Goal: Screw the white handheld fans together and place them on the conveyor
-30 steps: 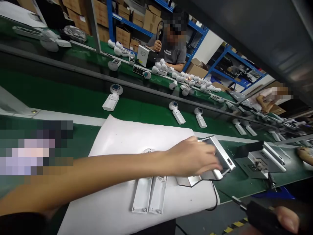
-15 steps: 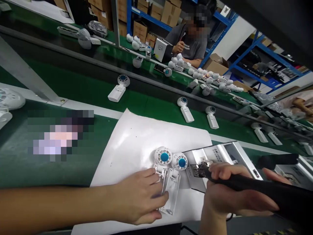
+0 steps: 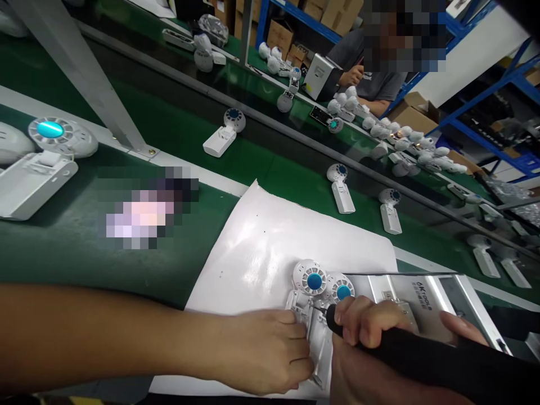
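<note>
My left hand (image 3: 270, 349) is closed over the body of a small white fan (image 3: 310, 271) with a round slotted head and blue centre, pressing it to the white sheet (image 3: 253, 247). Its fingers hide much of the fan's body. A second fan (image 3: 342, 289) of the same kind lies against it on the right, its open housing partly covered. My right hand (image 3: 371, 332) grips a black electric screwdriver (image 3: 447, 360), tilted, with the thin bit at the first fan's hinge area below the head. Whether the bit touches a screw there I cannot tell.
A silver screw feeder (image 3: 430, 295) stands right of the fans. Farther left is a larger-looking white fan (image 3: 50, 152). Several fans lie along the green conveyor (image 3: 278, 169). Across it a person (image 3: 379, 84) sits behind rows of white fan parts. A metal post (image 3: 84, 73) slants at left.
My right hand has brought the screwdriver's bit left, from the screw feeder to the fan's hinge area. My left fingers have closed more over the fan. The whole view has shifted.
</note>
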A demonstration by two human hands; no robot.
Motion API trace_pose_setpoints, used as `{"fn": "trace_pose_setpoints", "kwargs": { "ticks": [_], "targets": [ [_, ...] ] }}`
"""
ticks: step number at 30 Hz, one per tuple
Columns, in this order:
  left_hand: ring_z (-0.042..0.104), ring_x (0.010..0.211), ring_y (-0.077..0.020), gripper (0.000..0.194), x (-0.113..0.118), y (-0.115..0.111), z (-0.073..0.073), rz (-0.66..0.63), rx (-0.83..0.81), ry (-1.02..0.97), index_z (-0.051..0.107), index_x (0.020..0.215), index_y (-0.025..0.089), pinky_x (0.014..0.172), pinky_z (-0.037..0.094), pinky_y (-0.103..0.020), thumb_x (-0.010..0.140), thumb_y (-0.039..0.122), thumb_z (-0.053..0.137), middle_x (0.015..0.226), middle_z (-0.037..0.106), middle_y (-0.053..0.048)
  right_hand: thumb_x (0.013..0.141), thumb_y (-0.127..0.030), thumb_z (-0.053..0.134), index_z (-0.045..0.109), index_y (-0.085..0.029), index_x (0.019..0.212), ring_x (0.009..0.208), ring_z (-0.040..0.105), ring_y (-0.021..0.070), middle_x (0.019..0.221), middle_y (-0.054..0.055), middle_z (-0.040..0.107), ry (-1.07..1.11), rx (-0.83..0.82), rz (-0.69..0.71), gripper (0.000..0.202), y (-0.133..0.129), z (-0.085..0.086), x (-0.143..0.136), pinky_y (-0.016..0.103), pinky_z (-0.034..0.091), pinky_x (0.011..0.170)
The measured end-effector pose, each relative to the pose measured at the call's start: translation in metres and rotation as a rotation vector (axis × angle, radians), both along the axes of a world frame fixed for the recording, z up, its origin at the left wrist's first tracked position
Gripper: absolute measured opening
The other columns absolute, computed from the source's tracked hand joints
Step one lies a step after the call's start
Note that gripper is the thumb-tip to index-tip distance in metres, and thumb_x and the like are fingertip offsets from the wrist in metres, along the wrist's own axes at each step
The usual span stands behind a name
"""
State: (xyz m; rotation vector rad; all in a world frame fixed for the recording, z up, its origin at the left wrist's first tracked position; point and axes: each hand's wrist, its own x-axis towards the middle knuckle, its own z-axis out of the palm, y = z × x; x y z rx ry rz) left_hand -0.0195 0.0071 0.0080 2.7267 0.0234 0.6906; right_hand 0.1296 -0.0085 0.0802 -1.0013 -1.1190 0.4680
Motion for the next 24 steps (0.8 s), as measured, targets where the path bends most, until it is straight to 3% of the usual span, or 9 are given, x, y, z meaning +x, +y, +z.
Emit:
{"fn": "trace_pose_setpoints", "kwargs": {
  "ticks": [2,7,10,18,24],
  "targets": [
    [0.062,0.086,-0.0209,0.020,0.000,0.000,0.001,0.000,-0.013,-0.007,0.071,0.101,0.013,0.081,0.049,-0.037,0.107,0.031,0.064,0.087,0.070,-0.005,0.103,-0.077,0.039,0.050,-0.034,0.128,0.039,0.033,0.0138,0.058,-0.012,0.048,0.029,0.050,-0.066,0.051,0.007,0.003,-0.002,0.031,0.039,0.041],
    [0.062,0.084,-0.0208,0.018,-0.001,0.002,0.005,0.013,-0.026,-0.022,0.072,0.104,0.013,0.081,0.050,-0.037,0.105,0.030,0.067,0.087,0.072,-0.005,0.101,-0.083,0.028,0.049,-0.032,0.128,0.039,0.033,0.0143,0.057,-0.011,0.050,0.061,0.007,-0.111,0.062,0.011,0.000,-0.002,0.031,0.040,0.040],
    [0.062,0.084,-0.0205,0.018,-0.001,0.002,0.006,0.015,-0.009,-0.017,0.073,0.103,0.013,0.081,0.050,-0.037,0.106,0.029,0.066,0.088,0.072,-0.006,0.101,-0.083,0.031,0.048,-0.031,0.126,0.038,0.034,0.0153,0.055,-0.011,0.051,0.070,-0.002,-0.156,0.060,0.013,-0.004,-0.001,0.032,0.040,0.040],
    [0.060,0.082,-0.0203,0.016,0.001,-0.002,0.001,0.018,-0.023,-0.019,0.073,0.102,0.012,0.081,0.048,-0.038,0.106,0.020,0.059,0.086,0.070,-0.005,0.094,-0.083,0.055,0.044,-0.032,0.117,0.039,0.037,0.0133,0.058,-0.012,0.052,0.126,-0.053,0.008,0.056,0.023,-0.017,-0.002,0.028,0.042,0.041],
    [0.064,0.086,-0.0219,0.023,-0.001,-0.003,0.001,0.005,-0.044,0.020,0.070,0.116,0.009,0.084,0.048,-0.039,0.110,0.026,0.056,0.092,0.072,-0.007,0.091,-0.079,0.063,0.045,-0.030,0.117,0.040,0.036,0.0110,0.057,-0.013,0.050,0.199,-0.066,0.030,0.058,0.025,-0.026,-0.002,0.025,0.041,0.043]
  ]
}}
